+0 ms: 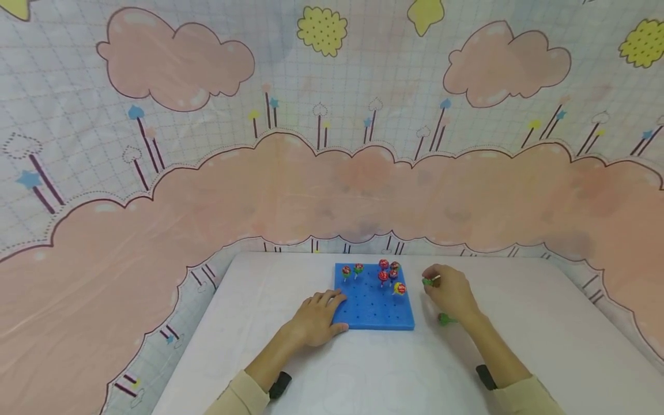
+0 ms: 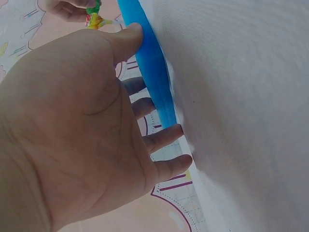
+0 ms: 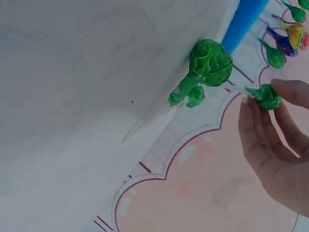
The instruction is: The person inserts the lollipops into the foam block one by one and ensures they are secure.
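A blue board with rows of holes (image 1: 365,308) lies on the white table. My left hand (image 1: 313,320) rests at its left side, thumb at the front corner; in the left wrist view its thumb (image 2: 130,39) touches the blue edge and the fingers are spread. Off the board's right side, my right hand (image 1: 451,288) pinches a green-wrapped lollipop (image 3: 269,96) by its head between thumb and fingers, white stick pointing away. Another green lollipop (image 3: 211,63) lies on the table below that hand, with a smaller green wrapped one (image 3: 195,96) behind it.
Several lollipops stand upright in the board: a pair at the back left, including a red-green one (image 1: 346,270), and a cluster at the right with a yellow-red one (image 1: 399,288) in front. A patterned cloth (image 1: 332,196) hangs behind the table (image 1: 373,374).
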`<state>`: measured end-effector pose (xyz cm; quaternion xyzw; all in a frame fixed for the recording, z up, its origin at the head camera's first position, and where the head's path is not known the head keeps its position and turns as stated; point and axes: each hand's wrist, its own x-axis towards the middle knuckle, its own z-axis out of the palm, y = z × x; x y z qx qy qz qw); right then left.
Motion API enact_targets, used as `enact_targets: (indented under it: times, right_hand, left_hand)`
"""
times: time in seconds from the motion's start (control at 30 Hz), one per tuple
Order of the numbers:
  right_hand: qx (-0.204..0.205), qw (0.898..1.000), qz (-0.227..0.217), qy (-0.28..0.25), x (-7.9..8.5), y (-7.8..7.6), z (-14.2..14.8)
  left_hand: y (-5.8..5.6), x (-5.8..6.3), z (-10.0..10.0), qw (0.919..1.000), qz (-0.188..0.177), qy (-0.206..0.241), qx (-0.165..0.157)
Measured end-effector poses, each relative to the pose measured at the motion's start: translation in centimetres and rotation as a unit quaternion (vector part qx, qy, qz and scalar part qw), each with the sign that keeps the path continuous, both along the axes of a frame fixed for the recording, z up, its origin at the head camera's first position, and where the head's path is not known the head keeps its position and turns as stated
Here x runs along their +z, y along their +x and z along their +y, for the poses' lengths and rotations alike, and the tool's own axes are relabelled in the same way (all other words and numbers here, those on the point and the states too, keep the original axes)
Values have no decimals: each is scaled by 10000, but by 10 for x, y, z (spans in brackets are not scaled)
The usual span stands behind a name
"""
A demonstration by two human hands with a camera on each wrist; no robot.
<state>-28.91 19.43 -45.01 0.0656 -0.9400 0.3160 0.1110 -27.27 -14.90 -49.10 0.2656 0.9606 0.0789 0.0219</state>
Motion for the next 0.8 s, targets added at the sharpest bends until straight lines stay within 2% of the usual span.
enact_targets:
  times: [0.13,0.33,0.53,0.8]
  right_hand:
    - [-33,9991,396,-145,-3,1,-2]
    - [27,9960,816,-358,-4,2,-7]
    - [149,9944,955,-419,-1,5,-12]
    - [195,9936,988,-504,2,6,-19]
  left_hand:
    - [5,8,1,10000,-79,7,1]
    - [4,5,1,10000,-84,21,32]
    - [2,-1,-1,10000,17,37,-72]
    - [4,5,-2,9999,-35,56,-98]
